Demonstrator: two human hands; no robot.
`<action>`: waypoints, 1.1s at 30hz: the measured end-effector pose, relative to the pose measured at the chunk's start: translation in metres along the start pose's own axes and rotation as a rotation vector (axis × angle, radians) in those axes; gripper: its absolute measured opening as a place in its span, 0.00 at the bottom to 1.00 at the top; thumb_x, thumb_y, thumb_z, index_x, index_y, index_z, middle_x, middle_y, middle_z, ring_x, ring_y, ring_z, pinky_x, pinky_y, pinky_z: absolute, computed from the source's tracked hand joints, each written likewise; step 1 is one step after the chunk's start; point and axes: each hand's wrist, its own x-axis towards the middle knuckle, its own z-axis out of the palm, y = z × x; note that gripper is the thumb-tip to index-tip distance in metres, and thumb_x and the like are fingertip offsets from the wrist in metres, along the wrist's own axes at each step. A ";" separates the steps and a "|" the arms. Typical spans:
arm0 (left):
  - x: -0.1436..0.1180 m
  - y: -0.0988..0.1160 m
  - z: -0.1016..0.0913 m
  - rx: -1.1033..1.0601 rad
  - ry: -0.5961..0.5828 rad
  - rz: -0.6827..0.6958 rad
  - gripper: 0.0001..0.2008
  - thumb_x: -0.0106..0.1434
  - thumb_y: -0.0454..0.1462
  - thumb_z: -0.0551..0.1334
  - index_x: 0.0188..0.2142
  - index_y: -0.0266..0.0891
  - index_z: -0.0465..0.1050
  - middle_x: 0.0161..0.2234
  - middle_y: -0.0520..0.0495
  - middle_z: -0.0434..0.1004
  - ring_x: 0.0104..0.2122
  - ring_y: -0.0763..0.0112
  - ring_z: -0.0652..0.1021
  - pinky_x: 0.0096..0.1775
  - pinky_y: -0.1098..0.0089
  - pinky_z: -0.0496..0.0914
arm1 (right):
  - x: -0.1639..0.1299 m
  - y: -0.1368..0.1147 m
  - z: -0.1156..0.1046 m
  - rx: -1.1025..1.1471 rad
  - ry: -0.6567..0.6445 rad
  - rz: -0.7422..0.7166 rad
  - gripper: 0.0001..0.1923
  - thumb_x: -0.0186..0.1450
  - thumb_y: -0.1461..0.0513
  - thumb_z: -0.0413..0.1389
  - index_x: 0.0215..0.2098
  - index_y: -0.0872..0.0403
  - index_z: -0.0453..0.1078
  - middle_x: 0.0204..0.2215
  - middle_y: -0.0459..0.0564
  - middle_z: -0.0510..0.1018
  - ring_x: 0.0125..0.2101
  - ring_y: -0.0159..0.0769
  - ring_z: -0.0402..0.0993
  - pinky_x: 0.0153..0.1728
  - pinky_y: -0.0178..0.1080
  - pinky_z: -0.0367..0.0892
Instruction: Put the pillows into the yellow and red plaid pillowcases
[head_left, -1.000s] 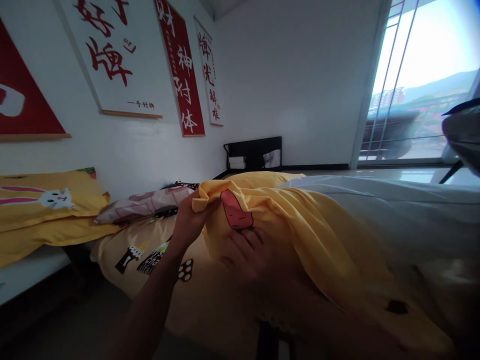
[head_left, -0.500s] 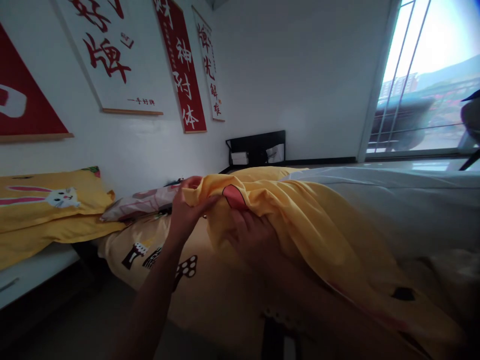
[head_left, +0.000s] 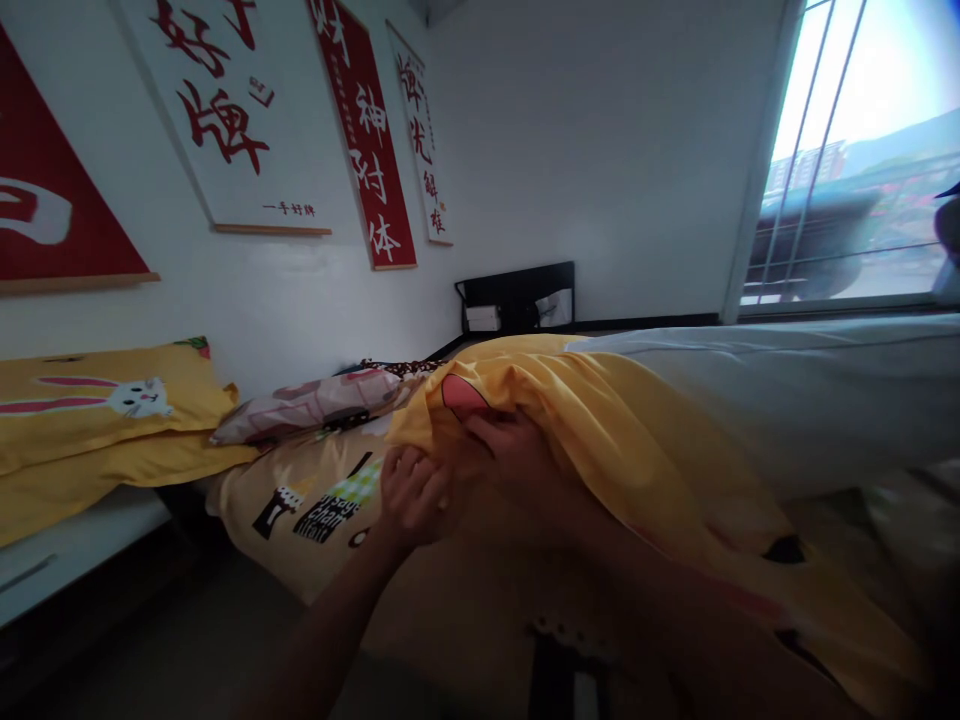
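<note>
The bed spans the lower middle of the frame, beige with dark prints, lettering and a green-checked patch. On it a yellow cover lies rumpled from the centre to the lower right, against a pale quilt at the right. A patterned pillow lies left of centre, a dark spotted cloth just behind.

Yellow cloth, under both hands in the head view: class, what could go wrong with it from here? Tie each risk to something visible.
1. The left hand is curled at the edge of the yellow cloth; that grip might slip.
2. The cloth is creased near the right hand, so pulling could deepen the folds.
3. The cloth meets the white bedding; a hard tug might drag that along.
</note>
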 end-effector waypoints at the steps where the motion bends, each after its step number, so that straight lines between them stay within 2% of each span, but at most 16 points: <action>1: -0.006 -0.005 0.006 0.080 0.001 -0.041 0.10 0.52 0.30 0.61 0.36 0.39 0.67 0.27 0.48 0.71 0.29 0.66 0.71 0.36 0.64 0.62 | 0.002 -0.001 -0.003 0.085 -0.016 0.026 0.06 0.64 0.67 0.52 0.30 0.55 0.69 0.28 0.45 0.78 0.29 0.30 0.71 0.34 0.34 0.61; 4: -0.018 -0.016 0.018 0.196 0.032 -0.176 0.20 0.56 0.35 0.63 0.48 0.35 0.65 0.39 0.38 0.73 0.40 0.58 0.73 0.42 0.59 0.64 | 0.007 -0.005 -0.009 0.287 -0.043 0.080 0.09 0.63 0.67 0.53 0.25 0.54 0.64 0.24 0.42 0.73 0.24 0.27 0.66 0.28 0.32 0.60; 6: -0.020 -0.020 0.021 0.183 0.037 -0.210 0.23 0.57 0.37 0.64 0.51 0.35 0.63 0.44 0.35 0.72 0.44 0.57 0.73 0.44 0.59 0.65 | 0.010 -0.007 -0.011 0.349 -0.062 0.079 0.11 0.63 0.68 0.52 0.23 0.54 0.61 0.21 0.40 0.69 0.22 0.25 0.62 0.24 0.31 0.58; 8: -0.022 -0.020 0.022 0.154 0.019 -0.205 0.20 0.58 0.37 0.64 0.49 0.36 0.64 0.42 0.37 0.72 0.44 0.59 0.74 0.44 0.60 0.66 | 0.012 -0.006 -0.012 0.373 -0.071 0.067 0.10 0.62 0.69 0.52 0.23 0.54 0.60 0.21 0.40 0.68 0.21 0.24 0.61 0.23 0.30 0.58; 13: -0.025 -0.024 0.026 0.127 -0.038 -0.188 0.03 0.63 0.33 0.59 0.37 0.39 0.70 0.34 0.43 0.75 0.38 0.64 0.75 0.43 0.62 0.65 | 0.012 -0.001 -0.005 0.349 -0.089 0.017 0.12 0.64 0.67 0.51 0.23 0.53 0.58 0.20 0.41 0.68 0.22 0.25 0.62 0.23 0.30 0.58; 18: -0.023 -0.029 0.028 0.022 -0.038 -0.252 0.03 0.65 0.33 0.58 0.36 0.39 0.70 0.33 0.45 0.75 0.37 0.66 0.74 0.42 0.64 0.65 | 0.010 0.003 0.002 0.294 -0.090 0.015 0.10 0.62 0.66 0.53 0.24 0.52 0.58 0.21 0.41 0.70 0.22 0.26 0.65 0.25 0.33 0.61; 21: -0.022 -0.028 0.025 -0.059 -0.090 -0.352 0.04 0.66 0.34 0.55 0.36 0.39 0.68 0.34 0.44 0.73 0.37 0.66 0.72 0.40 0.65 0.66 | 0.008 0.004 0.003 0.230 -0.077 -0.004 0.03 0.62 0.65 0.53 0.31 0.52 0.64 0.28 0.43 0.75 0.29 0.30 0.71 0.33 0.36 0.65; 22: -0.022 -0.027 0.024 -0.074 -0.093 -0.376 0.05 0.67 0.35 0.54 0.36 0.39 0.67 0.34 0.44 0.72 0.37 0.66 0.72 0.40 0.66 0.66 | 0.008 0.005 0.003 0.209 -0.078 -0.017 0.03 0.62 0.66 0.52 0.35 0.53 0.66 0.32 0.45 0.77 0.33 0.32 0.72 0.37 0.38 0.66; 24: -0.021 -0.025 0.023 -0.095 -0.062 -0.402 0.05 0.68 0.35 0.53 0.35 0.39 0.65 0.34 0.44 0.71 0.37 0.67 0.71 0.40 0.66 0.66 | 0.007 0.005 0.004 0.167 -0.079 -0.047 0.13 0.61 0.67 0.51 0.44 0.53 0.66 0.40 0.48 0.77 0.41 0.36 0.73 0.45 0.41 0.65; 27: -0.022 -0.021 0.025 -0.120 0.042 -0.408 0.03 0.67 0.34 0.53 0.36 0.39 0.63 0.34 0.46 0.68 0.37 0.68 0.70 0.40 0.67 0.65 | 0.005 0.005 0.003 0.070 -0.074 -0.102 0.23 0.60 0.69 0.49 0.53 0.54 0.64 0.50 0.51 0.75 0.48 0.39 0.70 0.51 0.43 0.62; 31: -0.026 -0.013 0.032 -0.118 0.157 -0.442 0.02 0.67 0.32 0.53 0.36 0.39 0.61 0.35 0.46 0.68 0.39 0.69 0.71 0.42 0.68 0.65 | 0.004 0.004 0.003 -0.100 -0.184 -0.154 0.33 0.59 0.69 0.50 0.63 0.51 0.57 0.50 0.50 0.74 0.48 0.41 0.69 0.50 0.46 0.60; 33: -0.028 -0.009 0.035 -0.104 0.173 -0.454 0.02 0.67 0.31 0.52 0.37 0.39 0.61 0.34 0.47 0.67 0.37 0.70 0.71 0.40 0.70 0.65 | 0.003 0.003 0.003 -0.182 -0.252 -0.172 0.32 0.61 0.68 0.50 0.64 0.50 0.56 0.50 0.51 0.73 0.47 0.42 0.68 0.48 0.46 0.60</action>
